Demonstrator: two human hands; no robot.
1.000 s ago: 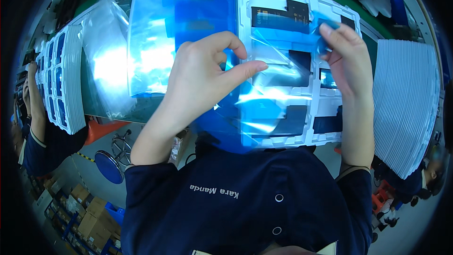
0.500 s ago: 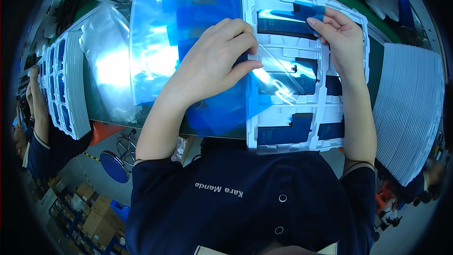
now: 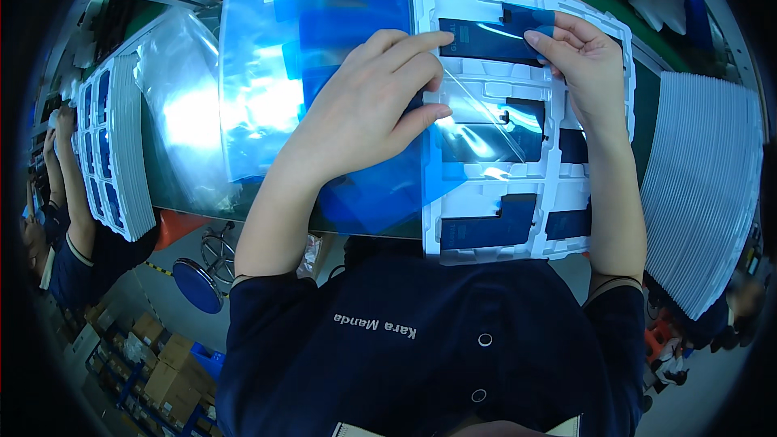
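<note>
A white moulded tray (image 3: 556,105) holds several flat, dark, battery-like packs with notched corners. Over the far pack (image 3: 486,36), my right hand (image 3: 587,53) pinches a blue translucent film (image 3: 544,19) at its right end, between thumb and index finger. My left hand (image 3: 388,85) reaches over the tray's left edge, its index fingertip at the pack's left end and its thumb apart. Under the left fingers a clear film strip (image 3: 486,117) slants across the middle pack (image 3: 526,125); whether the folded fingers hold it is hidden. A nearer pack (image 3: 490,231) lies in its pocket.
Blue film sheets (image 3: 352,0) and shiny clear bags (image 3: 182,105) lie left of the tray. A tall stack of white trays (image 3: 704,186) stands at right, another stack (image 3: 129,146) at far left beside a co-worker's arms (image 3: 69,170). A blue stool (image 3: 197,285) stands below the bench.
My left index finger has stretched out to the far pack's left end. The bright glare on that pack has shrunk. My right hand keeps its pinch, almost unmoved.
</note>
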